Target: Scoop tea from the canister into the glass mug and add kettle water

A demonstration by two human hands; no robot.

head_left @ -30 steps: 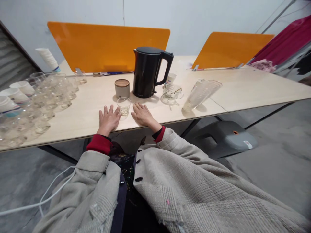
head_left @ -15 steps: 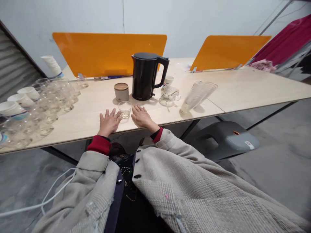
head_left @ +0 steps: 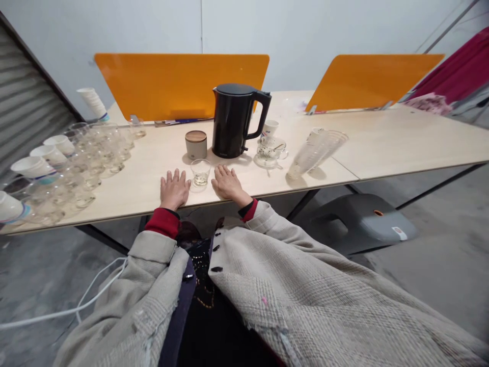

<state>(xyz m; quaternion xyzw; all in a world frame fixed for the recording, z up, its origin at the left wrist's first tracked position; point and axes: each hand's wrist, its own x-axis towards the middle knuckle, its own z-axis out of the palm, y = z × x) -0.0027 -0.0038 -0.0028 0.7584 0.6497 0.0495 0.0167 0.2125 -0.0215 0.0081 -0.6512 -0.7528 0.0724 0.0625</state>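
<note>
Hardly moved since before: both hands in same spots beside small glass (head_left: 200, 172).

Head view:
- Left hand (head_left: 174, 188) flat on table (head_left: 145, 176), fingers spread, grasping nothing.
- Right hand (head_left: 228, 183) same, palm down, loose.
- Small glass upright between hands: 3 o'clock of left hand, 9 o'clock of right.
- Black kettle (head_left: 237, 121) at 12 o'clock, near glass.
- Lidded jar (head_left: 196, 144) at 11 o'clock.
- Many glasses (head_left: 95, 153) far off at 9 o'clock.

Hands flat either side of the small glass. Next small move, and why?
Probably curl the right hand around the small clear glass tumbler: it stands upright between both open hands, the left hand flat beside it, nothing held, and the black electric kettle stands just behind.
</note>
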